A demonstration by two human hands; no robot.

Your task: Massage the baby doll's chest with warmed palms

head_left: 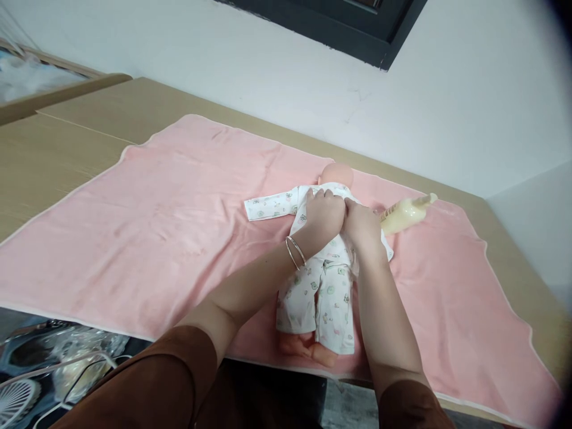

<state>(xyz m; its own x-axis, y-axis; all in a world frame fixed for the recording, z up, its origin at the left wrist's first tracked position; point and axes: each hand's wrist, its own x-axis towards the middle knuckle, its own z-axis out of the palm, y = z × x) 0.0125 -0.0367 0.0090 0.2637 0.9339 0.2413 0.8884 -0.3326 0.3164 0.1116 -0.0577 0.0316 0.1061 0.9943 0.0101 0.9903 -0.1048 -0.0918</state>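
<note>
A baby doll [336, 174] in a white printed romper [319, 292] lies on its back on a pink blanket [170, 214]. My left hand [324, 214] and my right hand [363, 223] rest side by side on the doll's chest, fingers curled and pinching the romper fabric near the collar. Two thin bangles [295, 252] circle my left wrist. The doll's bare feet [308, 348] point toward me at the blanket's near edge.
A cream baby bottle [404, 213] lies on the blanket just right of the doll. The blanket covers a wooden table [58, 155] against a white wall. A dark frame [348, 27] hangs above. Plastic-wrapped items and a white fan grille [18, 402] sit low left.
</note>
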